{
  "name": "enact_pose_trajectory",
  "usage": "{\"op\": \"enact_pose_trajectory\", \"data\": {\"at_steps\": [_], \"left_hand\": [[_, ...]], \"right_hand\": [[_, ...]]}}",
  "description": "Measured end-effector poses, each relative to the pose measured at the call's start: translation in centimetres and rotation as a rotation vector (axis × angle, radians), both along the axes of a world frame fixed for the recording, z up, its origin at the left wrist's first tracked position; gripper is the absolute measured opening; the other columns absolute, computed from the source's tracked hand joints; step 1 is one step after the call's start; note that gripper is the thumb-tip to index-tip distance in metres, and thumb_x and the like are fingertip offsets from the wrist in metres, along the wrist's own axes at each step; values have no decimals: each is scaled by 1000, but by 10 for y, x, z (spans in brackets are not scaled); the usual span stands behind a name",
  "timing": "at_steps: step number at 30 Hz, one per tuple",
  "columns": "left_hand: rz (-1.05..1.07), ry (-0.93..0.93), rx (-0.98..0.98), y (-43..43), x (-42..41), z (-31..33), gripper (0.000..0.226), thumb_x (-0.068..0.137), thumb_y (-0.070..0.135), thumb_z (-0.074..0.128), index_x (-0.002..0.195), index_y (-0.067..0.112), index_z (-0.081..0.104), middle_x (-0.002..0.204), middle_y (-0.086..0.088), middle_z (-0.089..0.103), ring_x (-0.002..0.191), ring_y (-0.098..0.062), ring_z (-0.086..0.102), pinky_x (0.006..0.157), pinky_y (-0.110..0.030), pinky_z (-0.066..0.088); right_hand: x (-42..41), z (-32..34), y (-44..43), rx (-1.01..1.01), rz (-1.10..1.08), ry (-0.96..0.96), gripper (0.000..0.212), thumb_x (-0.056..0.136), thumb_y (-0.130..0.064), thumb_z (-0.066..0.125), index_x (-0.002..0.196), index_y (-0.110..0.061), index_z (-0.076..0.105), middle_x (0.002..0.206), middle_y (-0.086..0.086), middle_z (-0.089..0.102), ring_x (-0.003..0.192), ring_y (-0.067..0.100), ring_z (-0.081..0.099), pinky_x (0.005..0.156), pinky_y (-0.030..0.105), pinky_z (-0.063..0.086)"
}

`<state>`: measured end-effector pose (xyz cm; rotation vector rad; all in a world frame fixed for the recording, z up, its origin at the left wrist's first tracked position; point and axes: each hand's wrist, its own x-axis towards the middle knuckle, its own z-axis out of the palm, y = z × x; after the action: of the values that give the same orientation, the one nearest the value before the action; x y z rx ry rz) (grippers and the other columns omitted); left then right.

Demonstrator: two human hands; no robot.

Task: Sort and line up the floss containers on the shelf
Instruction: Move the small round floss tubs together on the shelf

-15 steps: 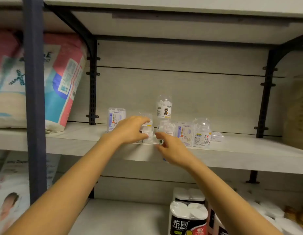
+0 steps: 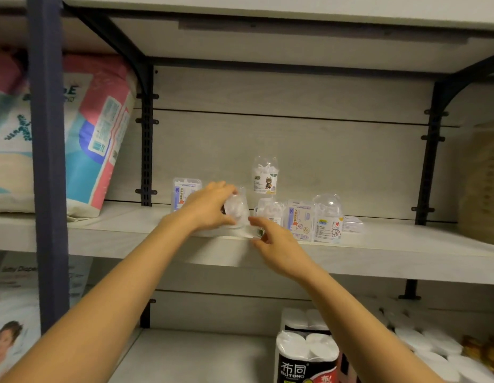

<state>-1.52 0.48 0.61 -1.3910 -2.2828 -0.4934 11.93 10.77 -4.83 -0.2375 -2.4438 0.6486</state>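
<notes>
Pale wood-grain boards on black brackets point(image 2: 147, 134) make up a store rack, with a dark blue upright post point(image 2: 46, 161) in front at the left. On the middle shelf point(image 2: 406, 252) the floss containers stand in a loose cluster near the middle of the board, between its front edge and the back panel. The left hand point(image 2: 208, 208) reaches in over the front edge and its fingers point(image 2: 223, 189) curl round a clear domed container point(image 2: 237, 210), gripping it. Whether its base touches the board cannot be told. The right hand point(image 2: 279, 244) hovers at the front edge just beside it, fingers loosely spread and holding nothing, the forefinger pointing toward the gripped container. Behind the left hand, toward the back, stands a flat rectangular pack point(image 2: 185, 192). Farther right, a cat-labelled container point(image 2: 265, 175) sits stacked on another container point(image 2: 269, 210). Next to these are a blue-printed pack point(image 2: 299, 221) and a domed container with a red-and-white figure point(image 2: 327, 219), close side by side, with a low flat box point(image 2: 352, 223) lying behind them. A large diaper bag point(image 2: 96, 134) leans at the shelf's left end. Rolls of toilet paper point(image 2: 306, 355) stand on the board below.
</notes>
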Motion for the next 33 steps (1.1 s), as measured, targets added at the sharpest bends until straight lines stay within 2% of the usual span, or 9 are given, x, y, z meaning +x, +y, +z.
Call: {"op": "enact_pose_trajectory", "data": {"at_steps": [3,5,9,13,18,24,29,31,33], "left_hand": [[-76,-160,364,-23,10,-1,69,76,35,71,136,24,38,124,-1,47,113,-19,47,92,-35,43],[-177,-420,519,-36,24,-3,69,75,35,72,135,31,39,117,3,46,102,-14,50,81,-26,44],[-349,-874,643,-45,43,-11,55,76,27,72,126,29,50,112,-3,57,95,-8,59,76,-23,51],[-387,-1112,683,-46,48,-16,45,78,23,70,120,19,55,110,-10,66,99,-20,66,69,-27,60],[-400,-1123,618,-53,46,-12,33,82,30,64,111,14,60,105,-8,65,87,-18,63,57,-23,57],[-378,-918,552,-53,51,-15,34,82,34,64,114,26,57,93,2,68,84,-12,65,70,-23,58],[-459,-872,571,-40,58,-13,34,80,33,65,113,24,59,78,4,74,74,-6,67,67,-21,59],[-507,-847,570,-27,69,-10,34,79,34,65,112,27,58,79,6,74,72,-1,68,61,-17,57],[-537,-831,565,-10,80,-7,40,75,37,66,113,26,59,84,3,73,77,-4,69,66,-21,58]], "right_hand": [[11,6,-6,-112,57,212,49,94,-21,50,140,-21,35,138,-8,44,100,6,52,87,19,41],[16,11,-11,-200,131,280,53,90,-27,56,139,-24,35,136,-13,44,101,0,53,83,14,43],[19,15,-24,-246,219,257,63,82,-36,65,137,-30,34,124,-23,46,107,-6,52,76,7,47],[16,11,-27,-247,208,304,57,81,-29,68,131,-30,41,115,-23,52,105,-3,54,81,11,49],[22,7,-14,-494,362,205,54,88,-17,60,136,-25,38,127,-1,59,114,15,57,88,23,51],[30,3,-12,-540,391,146,48,89,-10,57,132,-22,41,126,0,58,99,4,64,80,18,53],[43,6,-15,-353,195,216,46,84,-40,60,126,-33,43,122,-18,54,104,2,59,85,28,55],[50,8,-10,-273,79,293,58,77,-54,59,128,-30,44,120,-16,53,103,0,56,83,22,53],[57,8,2,-194,-33,362,65,73,-63,59,128,-30,45,119,-10,53,103,2,55,86,28,53]]}}
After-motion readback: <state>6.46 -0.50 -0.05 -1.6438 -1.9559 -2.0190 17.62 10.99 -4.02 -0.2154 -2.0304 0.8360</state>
